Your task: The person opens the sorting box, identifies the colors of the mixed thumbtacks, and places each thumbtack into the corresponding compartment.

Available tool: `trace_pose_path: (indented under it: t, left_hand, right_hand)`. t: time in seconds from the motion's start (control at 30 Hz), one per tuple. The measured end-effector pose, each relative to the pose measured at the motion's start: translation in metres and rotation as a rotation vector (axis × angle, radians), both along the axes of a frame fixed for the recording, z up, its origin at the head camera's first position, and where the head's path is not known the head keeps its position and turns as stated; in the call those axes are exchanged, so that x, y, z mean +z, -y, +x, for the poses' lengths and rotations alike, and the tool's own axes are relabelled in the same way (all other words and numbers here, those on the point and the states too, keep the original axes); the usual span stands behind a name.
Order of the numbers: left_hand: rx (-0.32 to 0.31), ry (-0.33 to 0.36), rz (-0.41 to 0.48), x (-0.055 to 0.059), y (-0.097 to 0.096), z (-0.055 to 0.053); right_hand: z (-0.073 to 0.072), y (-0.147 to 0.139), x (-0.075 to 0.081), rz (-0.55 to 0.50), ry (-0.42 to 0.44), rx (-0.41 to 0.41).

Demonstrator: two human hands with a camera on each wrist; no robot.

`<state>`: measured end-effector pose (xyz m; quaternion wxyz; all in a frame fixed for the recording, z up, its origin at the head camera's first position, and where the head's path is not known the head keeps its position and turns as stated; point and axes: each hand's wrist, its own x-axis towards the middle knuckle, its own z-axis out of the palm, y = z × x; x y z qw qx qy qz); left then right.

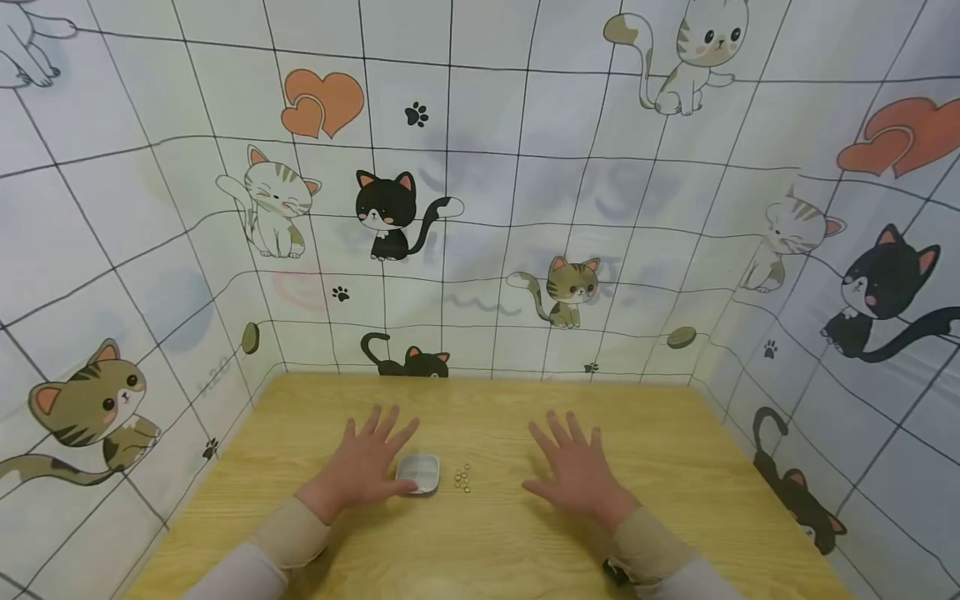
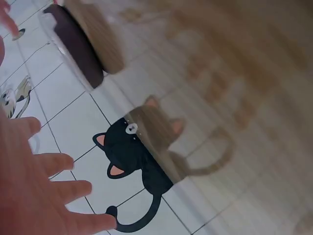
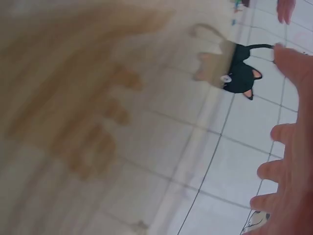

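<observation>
A glossy, wood-grained surface (image 1: 495, 550) met white, grid-lined walls (image 1: 480, 108) printed with cats (image 1: 386, 208). A small, square, pale dish (image 1: 418, 470) lay beside round yellowish pieces (image 1: 464, 475). The left hand (image 1: 366, 467) and right hand (image 1: 577, 479) hovered palm-down, fingers spread, gripping nothing; the left thumb overlapped the dish in the head view.

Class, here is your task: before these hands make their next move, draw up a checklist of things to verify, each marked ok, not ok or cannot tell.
1. Left hand free: ok, fingers spread, holding nothing.
2. Right hand free: ok, fingers spread, holding nothing.
3. Small gold pieces grouped on the table: ok, just right of the white dish.
4. Dish fully visible from the head view: not ok, the left thumb overlaps its near corner.
5. Thumb clear of the dish: cannot tell whether they touch.
6. Dark item by the right sleeve identified: cannot tell, mostly hidden.
</observation>
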<state>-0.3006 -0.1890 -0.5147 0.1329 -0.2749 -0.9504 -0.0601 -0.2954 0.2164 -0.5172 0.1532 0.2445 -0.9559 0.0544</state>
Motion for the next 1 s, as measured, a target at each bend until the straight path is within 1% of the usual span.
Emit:
trace_pose_path:
  t: [0.1, 0.23, 0.4, 0.47, 0.57, 0.63, 0.77, 0.87, 0.93, 1.0]
  left_hand:
    - [0.002, -0.011, 0.049, 0.003, -0.004, 0.001]
    - [0.015, 0.001, 0.129, 0.003, -0.006, 0.006]
    - [0.044, 0.103, 0.276, 0.004, -0.008, 0.007]
    - [0.052, 0.140, 0.337, 0.006, -0.008, 0.006]
    - [0.065, 0.178, 0.400, 0.010, -0.008, 0.006]
    - [0.078, 0.203, 0.417, 0.010, -0.007, 0.005]
    - [0.064, 0.246, 0.442, 0.009, -0.006, 0.003]
    - [0.040, 0.286, 0.439, 0.004, -0.006, 0.001]
    - [0.033, 0.328, 0.453, 0.002, -0.006, 0.000]
    - [0.018, 0.357, 0.473, 0.001, -0.004, 0.000]
  right_hand:
    - [0.001, 0.012, 0.008, -0.009, 0.041, -0.016]
    - [0.004, 0.037, 0.016, -0.012, 0.087, -0.009]
    - [0.005, 0.067, 0.018, -0.046, 0.120, 0.017]
    - [0.004, 0.080, 0.019, -0.086, 0.164, 0.019]
    - [0.004, 0.104, 0.023, -0.150, 0.231, 0.033]
    - [0.003, 0.121, 0.026, -0.178, 0.265, 0.053]
    - [0.004, 0.147, 0.028, -0.225, 0.322, 0.088]
    - [0.005, 0.161, 0.027, -0.235, 0.341, 0.096]
    - [0.006, 0.170, 0.025, -0.233, 0.342, 0.109]
    - [0.005, 0.177, 0.023, -0.234, 0.337, 0.131]
